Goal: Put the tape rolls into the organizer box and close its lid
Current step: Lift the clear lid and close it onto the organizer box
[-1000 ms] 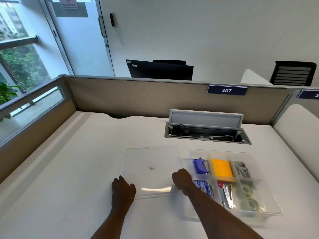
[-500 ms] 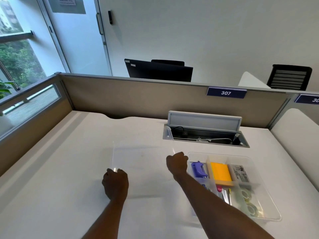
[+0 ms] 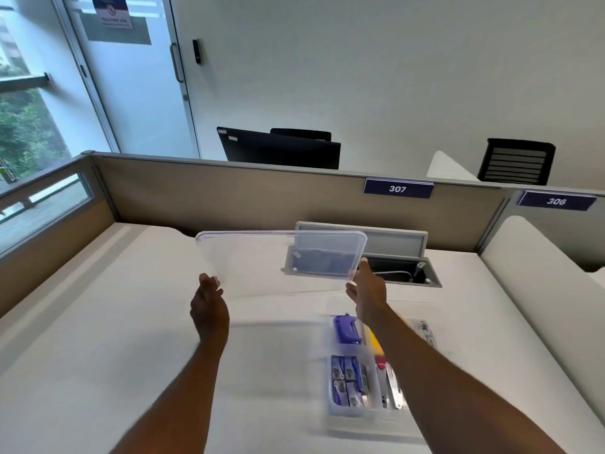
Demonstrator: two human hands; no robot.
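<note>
I hold the clear plastic lid [image 3: 262, 260] up in the air above the white desk, tilted with its far edge raised. My left hand [image 3: 209, 306] grips its near left corner and my right hand [image 3: 366, 290] grips its near right corner. The clear organizer box [image 3: 330, 411] stands open on the desk at the lower right, below and to the right of the lid. My right forearm crosses over the box and hides its right compartments, so the tape rolls cannot be seen.
In the box lie a purple stapler [image 3: 347, 329] and blue staple packs [image 3: 347, 381]. An open cable hatch [image 3: 399, 273] sits in the desk behind the lid. A beige partition [image 3: 229, 198] bounds the desk at the back and left, a white divider [image 3: 537, 273] at the right.
Both hands took hold of the lid lying flat on the desk left of the box and lifted it up and forward. The view tilted upward.
</note>
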